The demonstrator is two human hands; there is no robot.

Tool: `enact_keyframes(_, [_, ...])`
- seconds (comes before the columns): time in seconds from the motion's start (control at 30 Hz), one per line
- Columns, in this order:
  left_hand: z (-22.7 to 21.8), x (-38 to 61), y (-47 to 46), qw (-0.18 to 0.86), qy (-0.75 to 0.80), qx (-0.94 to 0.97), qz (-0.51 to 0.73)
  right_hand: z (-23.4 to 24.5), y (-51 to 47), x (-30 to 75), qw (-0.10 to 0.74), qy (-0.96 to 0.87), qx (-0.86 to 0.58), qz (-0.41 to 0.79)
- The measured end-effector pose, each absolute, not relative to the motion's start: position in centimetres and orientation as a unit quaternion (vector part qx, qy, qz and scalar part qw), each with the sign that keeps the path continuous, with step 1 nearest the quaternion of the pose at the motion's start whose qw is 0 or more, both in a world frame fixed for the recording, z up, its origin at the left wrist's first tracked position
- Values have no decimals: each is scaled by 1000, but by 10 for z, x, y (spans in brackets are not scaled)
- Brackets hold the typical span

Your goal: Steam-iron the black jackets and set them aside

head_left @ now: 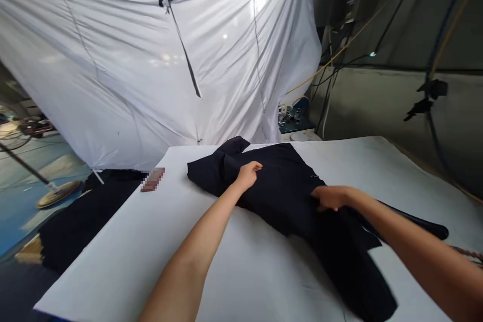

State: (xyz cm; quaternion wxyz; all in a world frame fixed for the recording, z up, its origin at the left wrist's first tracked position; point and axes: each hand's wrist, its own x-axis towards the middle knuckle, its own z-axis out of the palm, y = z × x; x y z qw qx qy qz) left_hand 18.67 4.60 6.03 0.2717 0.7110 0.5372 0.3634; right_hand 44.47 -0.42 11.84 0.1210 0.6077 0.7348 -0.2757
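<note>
Dark garment [279, 196] lay rumpled across the middle of the frame on the white bench [181, 271], one end folded up at centre, a long tubular part running to the lower right. We saw our left hand [248, 175] at the garment's upper middle, fingers curled in; we could not tell whether it gripped cloth. Our right hand [331, 198], right of centre and slightly blurred, was closed on the fabric above that tubular part. Right of it, partly behind the forearm, we noted a long black object [426, 225] with a rounded end. A reddish-brown item [154, 179], pixelated, lay at the bench's left edge. White sheeting [151, 70] hung across the upper left and centre; dark cloth [101, 211] sat beside the bench, left.
</note>
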Motion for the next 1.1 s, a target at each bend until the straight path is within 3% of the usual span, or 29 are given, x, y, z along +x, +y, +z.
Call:
enact_keyframes(0.07, [52, 155, 58, 247, 565, 698, 364, 157, 13, 454, 66, 718, 679, -137])
enact_keyframes(0.13, [44, 124, 67, 229, 582, 693, 358, 186, 28, 454, -76, 684, 725, 34])
enact_keyframes(0.2, [36, 99, 74, 207, 597, 689, 355, 194, 38, 444, -184, 636, 738, 131])
enact_keyframes(0.27, [29, 79, 78, 192, 617, 674, 357, 177, 42, 427, -181, 633, 749, 80])
enact_keyframes(0.37, [24, 59, 87, 210, 626, 660, 358, 114, 35, 397, -62, 654, 745, -112])
enact_keyframes(0.43, [23, 51, 97, 226, 614, 672, 347, 66, 25, 382, -28, 624, 753, -207])
enact_keyframes(0.6, [20, 55, 132, 212, 609, 708, 287, -12, 1, 365, -97, 553, 789, -251])
enact_keyframes(0.73, [11, 68, 157, 160, 568, 771, 241, -31, -6, 370, -96, 530, 808, -241])
enact_keyframes(0.87, [1, 59, 162, 177, 526, 792, 254, -33, -3, 377, -108, 501, 813, -277])
enact_keyframes(1.0, [14, 26, 137, 175, 588, 742, 270, -35, 5, 373, -117, 521, 782, -322])
enact_keyframes(1.1, [35, -1, 98, 153, 638, 726, 204, -30, 8, 364, -81, 536, 773, -330])
